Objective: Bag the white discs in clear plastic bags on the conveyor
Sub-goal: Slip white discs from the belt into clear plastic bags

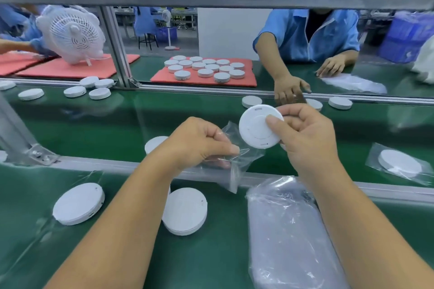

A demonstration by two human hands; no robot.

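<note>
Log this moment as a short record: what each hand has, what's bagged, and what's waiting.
left hand: pinching open clear bag
right hand: holding disc at bag mouth
disc in bag: not yet
bagged disc: on belt, right
loose discs: near belt, by left arm
bag stack: under right forearm

Left hand (pixel 199 143): raised, knuckles up, fingers curled, thumb and forefinger pinched closed.
Right hand (pixel 305 134): raised just right of the left, thumb (pixel 273 122) pressed flat, fingers wrapped behind.
Forearms: both bare, reaching from the near edge, converging toward centre.
</note>
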